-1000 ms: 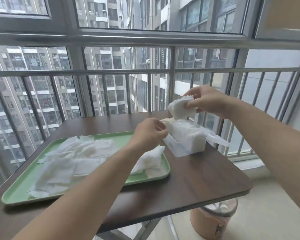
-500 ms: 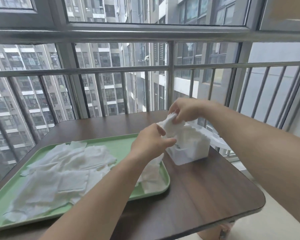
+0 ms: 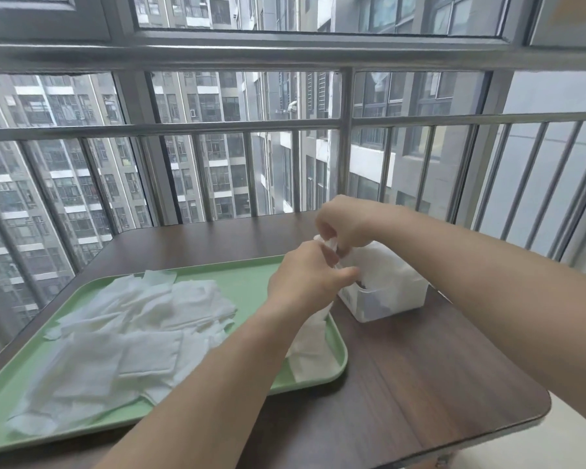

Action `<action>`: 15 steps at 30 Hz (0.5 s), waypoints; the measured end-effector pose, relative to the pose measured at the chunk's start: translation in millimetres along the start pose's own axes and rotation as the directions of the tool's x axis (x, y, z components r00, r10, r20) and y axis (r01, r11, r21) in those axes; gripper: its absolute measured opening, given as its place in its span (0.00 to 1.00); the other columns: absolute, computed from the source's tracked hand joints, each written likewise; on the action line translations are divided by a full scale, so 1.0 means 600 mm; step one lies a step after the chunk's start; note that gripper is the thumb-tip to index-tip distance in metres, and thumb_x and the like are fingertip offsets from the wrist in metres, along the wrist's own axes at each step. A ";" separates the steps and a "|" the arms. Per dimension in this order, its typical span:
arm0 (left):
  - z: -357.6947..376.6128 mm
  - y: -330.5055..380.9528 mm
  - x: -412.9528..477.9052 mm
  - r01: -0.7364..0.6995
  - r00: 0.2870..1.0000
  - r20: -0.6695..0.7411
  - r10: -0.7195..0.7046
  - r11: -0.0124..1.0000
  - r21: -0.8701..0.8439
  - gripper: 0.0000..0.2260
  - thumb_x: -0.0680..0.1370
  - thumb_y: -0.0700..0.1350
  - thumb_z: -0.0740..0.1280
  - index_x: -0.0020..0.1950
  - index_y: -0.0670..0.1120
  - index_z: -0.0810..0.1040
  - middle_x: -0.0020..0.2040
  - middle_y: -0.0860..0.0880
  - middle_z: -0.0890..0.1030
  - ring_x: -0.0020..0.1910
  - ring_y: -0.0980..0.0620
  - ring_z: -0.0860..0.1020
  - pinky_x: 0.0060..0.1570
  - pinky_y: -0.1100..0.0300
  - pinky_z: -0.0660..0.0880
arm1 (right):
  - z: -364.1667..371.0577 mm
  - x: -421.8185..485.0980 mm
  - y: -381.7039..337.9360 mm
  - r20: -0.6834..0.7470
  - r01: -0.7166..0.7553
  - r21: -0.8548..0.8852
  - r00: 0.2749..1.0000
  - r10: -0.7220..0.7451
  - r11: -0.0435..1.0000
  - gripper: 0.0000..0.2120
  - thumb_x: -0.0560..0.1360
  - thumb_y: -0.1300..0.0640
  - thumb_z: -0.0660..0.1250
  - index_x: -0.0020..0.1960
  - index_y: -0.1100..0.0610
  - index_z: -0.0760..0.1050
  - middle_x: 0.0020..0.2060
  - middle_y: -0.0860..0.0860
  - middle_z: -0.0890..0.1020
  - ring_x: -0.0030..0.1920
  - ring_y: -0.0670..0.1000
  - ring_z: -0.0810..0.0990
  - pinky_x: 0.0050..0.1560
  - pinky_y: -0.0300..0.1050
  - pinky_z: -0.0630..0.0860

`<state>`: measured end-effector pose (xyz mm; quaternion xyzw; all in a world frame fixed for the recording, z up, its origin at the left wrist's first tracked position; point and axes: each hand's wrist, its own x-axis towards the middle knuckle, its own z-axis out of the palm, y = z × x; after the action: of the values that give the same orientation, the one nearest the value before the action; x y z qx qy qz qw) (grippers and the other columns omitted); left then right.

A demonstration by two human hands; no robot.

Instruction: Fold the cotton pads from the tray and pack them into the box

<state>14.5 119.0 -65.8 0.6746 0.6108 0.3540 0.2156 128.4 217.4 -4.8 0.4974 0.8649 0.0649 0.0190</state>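
A person's two bare forearms reach in from the bottom and right edges of a head-worn camera view, meeting over a dark brown wood-grain table set against a railed balcony window. The left hand, near the centre of the view, is loosely curled with the thumb pointing toward 3 o'clock and the fingers drawn in against a small folded white cotton pad; how firmly it grips cannot be told, because the hand hides its own fingertips. The right hand, just above it toward 1 o'clock, has its fingertips pressed together, pinching the top of the same folded pad. The pad sits between the two hands, directly over the near-left corner of a small white rectangular plastic box, which stands on the table at 3 o'clock from the left hand and is already filled with white pads rising above its rim. A pale green rectangular plastic tray lies on the table at 8 o'clock from the hands, touching nothing but the tabletop, its right end close beside the box. A loose heap of flat white square cotton pads covers the tray's left and middle parts, overlapping one another. A few more crumpled white pads lie at the tray's right end, partly hidden under the left wrist. Grey metal railing bars and tall apartment blocks fill the upper half.
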 end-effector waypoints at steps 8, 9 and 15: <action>-0.003 0.004 -0.007 -0.014 0.999 -0.032 0.016 0.999 0.048 0.17 0.72 0.58 0.73 0.58 0.52 0.82 0.52 0.58 0.82 0.54 0.55 0.80 0.56 0.51 0.78 | -0.023 -0.032 0.012 -0.039 0.003 0.148 0.999 0.003 0.989 0.13 0.75 0.68 0.68 0.52 0.54 0.84 0.43 0.47 0.85 0.47 0.48 0.83 0.50 0.45 0.81; -0.005 0.005 -0.009 -0.028 0.998 -0.045 0.032 0.996 0.087 0.15 0.73 0.58 0.72 0.57 0.53 0.82 0.53 0.58 0.82 0.54 0.54 0.80 0.55 0.51 0.79 | -0.025 -0.039 0.010 -0.048 -0.001 0.170 0.999 0.010 0.985 0.14 0.76 0.69 0.66 0.53 0.54 0.84 0.43 0.46 0.85 0.48 0.48 0.83 0.49 0.43 0.81; -0.022 0.012 -0.017 -0.014 0.998 -0.058 0.018 0.996 0.083 0.07 0.76 0.49 0.68 0.45 0.52 0.85 0.46 0.52 0.86 0.50 0.50 0.83 0.52 0.49 0.81 | -0.044 -0.082 -0.014 -0.221 0.045 0.314 0.975 0.027 0.948 0.16 0.79 0.67 0.61 0.52 0.54 0.84 0.47 0.45 0.82 0.44 0.43 0.79 0.34 0.25 0.67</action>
<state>9.4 106.1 -53.8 0.6770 0.6256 0.3501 0.1666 143.4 168.6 18.5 0.4796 0.8630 -0.0194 -0.1578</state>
